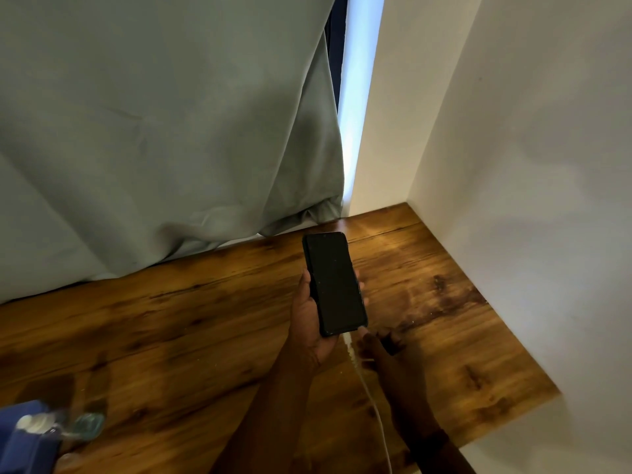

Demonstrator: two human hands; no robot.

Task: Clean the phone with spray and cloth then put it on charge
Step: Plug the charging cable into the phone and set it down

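Black and dark-screened, the phone [335, 283] lies face up in the left grip [309, 323]. The thumb runs along one long edge and fingertips show at the other. It is held over the wood-grain tabletop [171, 319], near the far right corner by the wall [530, 165].

Step in hand, as judged: connection to charge, the last stage of the task. A white cable [372, 401] rises between the forearms, and its plug end meets the phone's lower edge. Whether the plug is fully seated cannot be determined.

The right grip [383, 350] sits just beside the plug. It is blurred, so it cannot be told whether the fingers pinch the plug or hold nothing.

Next move, as judged:
- Align the plug squarely with the port and press it home while the left grip braces the phone.
- Lay the phone flat on the tabletop, leaving slack in the cable.

Containers: one, a spray bottle [51, 424], at the lower left edge of the view and well apart from the phone. It is blurred, with a pale cap. Its contents and fill level cannot be read. A blue item [27, 446] touches it, possibly the cloth.
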